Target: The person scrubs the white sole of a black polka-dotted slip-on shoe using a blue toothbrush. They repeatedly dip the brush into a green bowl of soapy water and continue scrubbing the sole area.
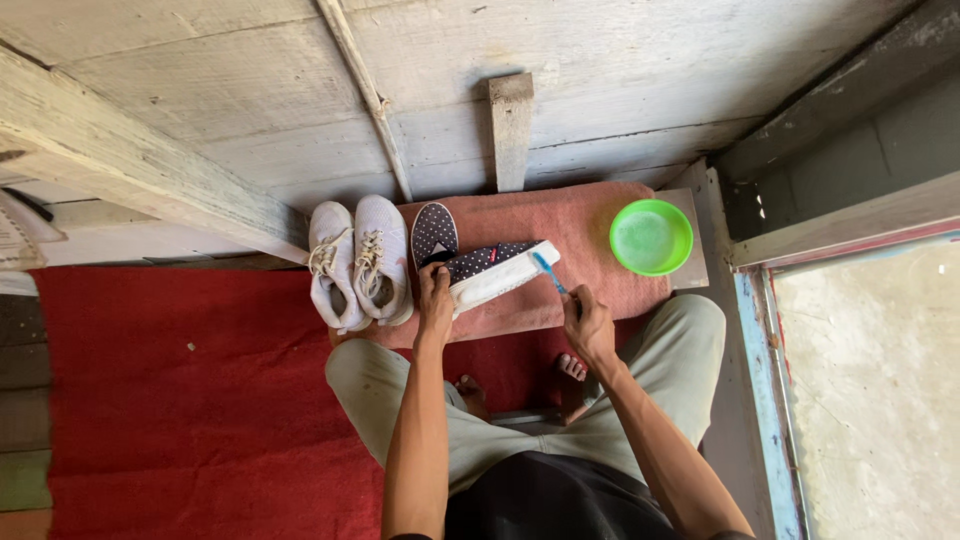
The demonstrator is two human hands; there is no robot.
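My left hand (434,292) grips a dark polka-dot slip-on shoe (492,268) with a white sole, held on its side over a pinkish-red cloth (590,240). In my right hand (585,318) is a blue toothbrush (547,270), its head touching the white sole at the shoe's toe end. The matching polka-dot shoe (434,232) lies flat on the cloth just behind my left hand. A pair of white lace-up sneakers (357,260) stands to the left of it.
A green plastic bowl (651,237) sits on the cloth at the right. Red carpet (180,400) covers the floor to the left. A wooden plank wall (300,100) rises ahead. My knees and bare feet (570,368) are below the cloth.
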